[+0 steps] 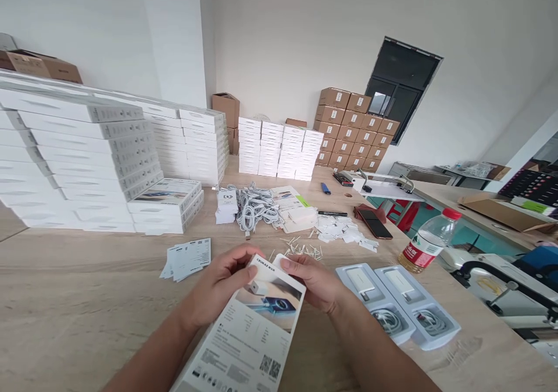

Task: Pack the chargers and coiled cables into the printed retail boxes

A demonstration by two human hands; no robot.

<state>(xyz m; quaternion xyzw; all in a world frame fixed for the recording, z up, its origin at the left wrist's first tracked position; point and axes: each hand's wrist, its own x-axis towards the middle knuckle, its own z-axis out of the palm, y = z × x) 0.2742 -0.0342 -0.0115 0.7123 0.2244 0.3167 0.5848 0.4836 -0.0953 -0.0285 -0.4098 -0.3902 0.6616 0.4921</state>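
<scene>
A white printed box [244,345] with a picture of a blue device is held tilted in front of me, its far end between my hands. My left hand [220,281] grips the box's left edge, thumb on its printed face. My right hand [311,278] holds the top right corner, thumb on a small white flap. Right of my right hand lie two white trays [451,329], each with a white adapter and a coiled cable. Printed sheets [189,258] lie left of my left hand. Small white sticks [305,248] lie scattered just beyond the box.
Stacks of white boxes [126,153] stand at the left. Coiled cables [257,206], small white boxes [225,206] and paper pieces [344,229] lie mid-table. A phone [375,223] and a bottle with a red cap [429,241] stand near the right edge.
</scene>
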